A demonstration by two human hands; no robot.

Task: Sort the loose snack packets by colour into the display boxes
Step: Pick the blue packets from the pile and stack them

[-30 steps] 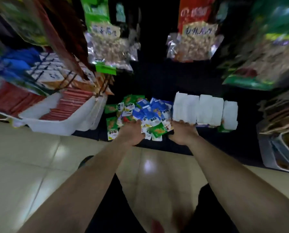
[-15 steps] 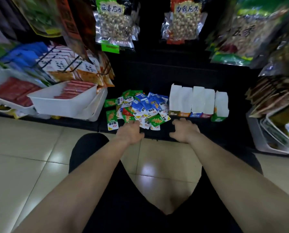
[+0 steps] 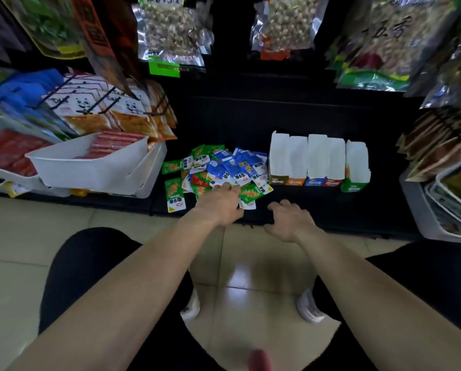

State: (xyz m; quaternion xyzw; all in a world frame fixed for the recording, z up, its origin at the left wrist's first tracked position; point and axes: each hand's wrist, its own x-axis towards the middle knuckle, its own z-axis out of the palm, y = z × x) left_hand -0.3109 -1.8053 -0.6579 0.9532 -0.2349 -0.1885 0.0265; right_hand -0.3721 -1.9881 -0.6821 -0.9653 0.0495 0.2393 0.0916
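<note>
A heap of loose snack packets (image 3: pixel 225 170), green, blue and a few red, lies on the black bottom shelf (image 3: pixel 291 210). To its right stands a row of white display boxes (image 3: pixel 317 159) with coloured fronts, the green-fronted box (image 3: pixel 353 167) at the right end. My left hand (image 3: pixel 220 203) rests on the front of the heap, fingers laid over green packets; whether it grips one I cannot tell. My right hand (image 3: pixel 288 219) hovers over the shelf's front edge, fingers spread, holding nothing.
White plastic bins (image 3: pixel 90 167) with red packets stand left of the heap. Panda-printed bags (image 3: pixel 95 108) hang above them. Large nut bags (image 3: pixel 170 30) hang over the shelf. More trays (image 3: pixel 443 207) sit at the right. Tiled floor (image 3: pixel 23 236) and my knees lie below.
The view has tilted down and pulled back. My left hand has reached forward onto the front of the heap. My right hand has drawn back from the white boxes to the shelf edge.
</note>
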